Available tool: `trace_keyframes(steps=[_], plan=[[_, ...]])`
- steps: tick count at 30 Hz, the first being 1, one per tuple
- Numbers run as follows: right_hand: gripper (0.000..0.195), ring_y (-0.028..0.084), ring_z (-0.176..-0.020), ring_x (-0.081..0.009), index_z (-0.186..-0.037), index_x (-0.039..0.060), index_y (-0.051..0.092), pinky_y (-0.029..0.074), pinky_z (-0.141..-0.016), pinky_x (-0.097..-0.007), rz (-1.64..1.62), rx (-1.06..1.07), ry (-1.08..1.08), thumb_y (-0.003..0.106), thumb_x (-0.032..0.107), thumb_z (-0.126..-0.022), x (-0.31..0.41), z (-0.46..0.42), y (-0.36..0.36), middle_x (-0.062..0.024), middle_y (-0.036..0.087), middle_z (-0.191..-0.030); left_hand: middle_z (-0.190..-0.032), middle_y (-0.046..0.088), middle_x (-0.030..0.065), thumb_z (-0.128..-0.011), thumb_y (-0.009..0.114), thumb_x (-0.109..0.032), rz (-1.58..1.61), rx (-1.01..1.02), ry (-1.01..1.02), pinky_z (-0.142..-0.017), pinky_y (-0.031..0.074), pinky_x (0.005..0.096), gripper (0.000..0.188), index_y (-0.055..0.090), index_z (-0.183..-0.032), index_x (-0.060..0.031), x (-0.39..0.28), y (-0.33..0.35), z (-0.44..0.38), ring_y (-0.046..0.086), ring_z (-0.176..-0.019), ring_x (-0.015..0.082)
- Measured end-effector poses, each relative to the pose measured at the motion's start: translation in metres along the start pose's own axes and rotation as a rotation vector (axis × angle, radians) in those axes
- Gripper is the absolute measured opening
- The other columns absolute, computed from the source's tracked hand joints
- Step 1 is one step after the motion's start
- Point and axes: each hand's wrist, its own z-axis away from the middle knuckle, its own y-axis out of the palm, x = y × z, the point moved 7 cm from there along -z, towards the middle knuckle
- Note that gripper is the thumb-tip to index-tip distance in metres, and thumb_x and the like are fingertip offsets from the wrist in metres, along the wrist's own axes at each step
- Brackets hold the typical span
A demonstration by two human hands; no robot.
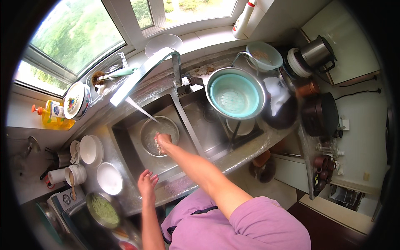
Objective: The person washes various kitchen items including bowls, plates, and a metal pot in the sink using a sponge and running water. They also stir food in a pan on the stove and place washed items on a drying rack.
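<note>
My right hand (163, 141) is over the near side of a round metal basin (177, 132) in the left bowl of a steel sink (134, 137). Its fingers are closed on a pale, limp clump (157, 147), too small to identify. From the tap (143, 76) a stream of water (142, 110) falls into the basin, where the water looks churned. My left hand (147, 183) hangs at the sink's front edge with fingers apart and nothing in it. White bowls (110, 178) stand on the steel counter to its left.
A turquoise basin (234, 93) sits in a metal pot (262, 100) over the right sink bowl. Lower left, a metal bowl (103, 209) holds sliced green vegetable. Yellow dish soap (56, 114) and a dish rack (120, 62) line the windowsill. A kettle (317, 54) stands at right.
</note>
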Motion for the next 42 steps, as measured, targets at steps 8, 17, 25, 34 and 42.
trace_keyframes(steps=[8, 17, 25, 34, 42], plan=[[0.046, 0.053, -0.042, -0.0231, -0.069, 0.0005, 0.060, 0.042, -0.039, -0.0401, 0.072, -0.243, -0.144, 0.054, 0.037, -0.096, 0.008, -0.019, -0.017, -0.0122, 0.062, -0.065, -0.124, 0.056, 0.0168, -0.099, 0.049, -0.014, 0.005, 0.020, 0.009, -0.085, 0.057, 0.0363, 0.034, 0.048, -0.131, 0.0005, 0.008, -0.004, 0.010, 0.065, -0.099, 0.0260], [0.039, 0.067, -0.079, -0.0244, -0.124, 0.0037, 0.052, 0.056, -0.058, -0.0416, -0.040, 0.124, -0.180, 0.062, 0.013, -0.087, 0.003, -0.010, -0.022, -0.0149, 0.063, -0.104, -0.121, 0.058, 0.0161, -0.099, 0.051, -0.014, 0.024, 0.003, 0.001, -0.085, 0.057, 0.0361, 0.035, 0.049, -0.131, -0.0005, 0.010, -0.011, 0.014, 0.065, -0.100, 0.0263], [0.042, 0.067, -0.087, -0.0225, -0.121, -0.0015, 0.059, 0.056, -0.072, -0.0346, 0.089, 0.076, -0.302, 0.063, 0.006, -0.080, 0.009, 0.052, -0.054, -0.0152, 0.067, -0.105, -0.123, 0.056, 0.0163, -0.099, 0.050, -0.013, 0.029, 0.034, 0.012, -0.086, 0.057, 0.0376, 0.038, 0.045, -0.134, -0.0005, 0.009, -0.002, 0.008, 0.064, -0.100, 0.0264], [0.020, 0.063, -0.079, -0.0100, -0.095, 0.0043, 0.061, 0.050, -0.066, -0.0259, 0.312, 0.377, -0.276, 0.074, 0.012, -0.082, 0.025, 0.161, -0.066, -0.0051, 0.067, -0.087, -0.138, 0.047, 0.0179, -0.094, 0.065, -0.016, -0.135, 0.289, 0.027, -0.091, 0.054, 0.0380, 0.074, 0.024, -0.154, -0.0071, -0.003, 0.053, 0.014, 0.059, -0.112, 0.0230], [0.031, 0.062, -0.103, -0.0194, -0.106, 0.0010, 0.063, 0.050, -0.085, -0.0328, 0.792, 0.352, -0.558, 0.072, 0.014, -0.078, 0.058, 0.193, -0.111, -0.0096, 0.066, -0.104, -0.096, 0.063, 0.0082, -0.083, 0.059, 0.002, -0.667, 0.185, 0.676, -0.075, 0.049, 0.0285, 0.031, 0.065, -0.113, -0.0018, -0.025, 0.092, 0.036, 0.060, -0.082, 0.0174]])
